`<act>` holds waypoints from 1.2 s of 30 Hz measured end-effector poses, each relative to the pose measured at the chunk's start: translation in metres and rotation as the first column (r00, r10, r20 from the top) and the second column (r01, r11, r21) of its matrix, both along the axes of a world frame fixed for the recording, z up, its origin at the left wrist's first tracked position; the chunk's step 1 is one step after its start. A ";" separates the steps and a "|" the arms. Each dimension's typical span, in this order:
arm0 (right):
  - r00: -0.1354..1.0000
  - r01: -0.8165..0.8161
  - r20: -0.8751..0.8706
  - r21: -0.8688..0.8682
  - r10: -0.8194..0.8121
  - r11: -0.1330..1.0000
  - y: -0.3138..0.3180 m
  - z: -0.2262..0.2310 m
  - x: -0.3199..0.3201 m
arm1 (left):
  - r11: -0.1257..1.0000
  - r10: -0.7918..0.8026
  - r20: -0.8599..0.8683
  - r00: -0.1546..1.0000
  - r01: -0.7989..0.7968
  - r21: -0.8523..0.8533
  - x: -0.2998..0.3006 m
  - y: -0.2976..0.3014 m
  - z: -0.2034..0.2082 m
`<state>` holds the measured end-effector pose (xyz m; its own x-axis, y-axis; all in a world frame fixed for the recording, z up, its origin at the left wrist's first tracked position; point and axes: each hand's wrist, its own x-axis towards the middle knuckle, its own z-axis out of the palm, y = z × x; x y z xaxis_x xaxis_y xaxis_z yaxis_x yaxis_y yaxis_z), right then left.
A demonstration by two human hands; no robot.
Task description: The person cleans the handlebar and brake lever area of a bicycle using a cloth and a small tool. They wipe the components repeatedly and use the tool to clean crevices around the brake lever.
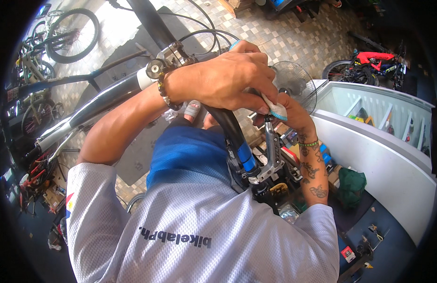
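Note:
My left hand (239, 78) reaches across the bike parts, its thumb and fingers closed on a white cloth (277, 112) with blue edging. Close against it is my right hand (296, 112), fingers curled near the top of a silver metal part (273, 148); the cloth and my left hand partly hide what those fingers hold. That silver part stands beside a black tube (229, 128) with a blue band. Under my left wrist, a metal clamp (173, 53) joins dark bars, beside a white-and-black tube (105, 100).
Several bicycles (72, 35) stand along the left side. To the right are a round fan (294, 85), an open white chest freezer (369, 155), a dark green bag (351, 187) and a red bike (375, 59). Black cables (206, 32) loop beyond my left hand.

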<state>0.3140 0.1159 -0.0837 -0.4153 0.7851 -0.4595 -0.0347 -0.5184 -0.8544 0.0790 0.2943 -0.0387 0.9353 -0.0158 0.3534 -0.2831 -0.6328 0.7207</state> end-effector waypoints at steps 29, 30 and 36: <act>0.996 -0.015 0.083 0.062 0.009 0.998 -0.005 -0.006 0.000 | 0.998 -0.056 0.012 0.998 0.056 -0.003 0.003 -0.003 -0.002; 0.995 -0.019 0.099 0.044 0.014 0.999 -0.007 -0.006 0.003 | 0.998 -0.060 0.007 0.998 0.060 -0.006 0.003 -0.004 -0.001; 0.936 -0.157 0.329 0.068 0.127 0.985 0.004 0.036 0.013 | 0.998 -0.059 0.011 0.998 0.059 0.016 0.003 -0.007 0.003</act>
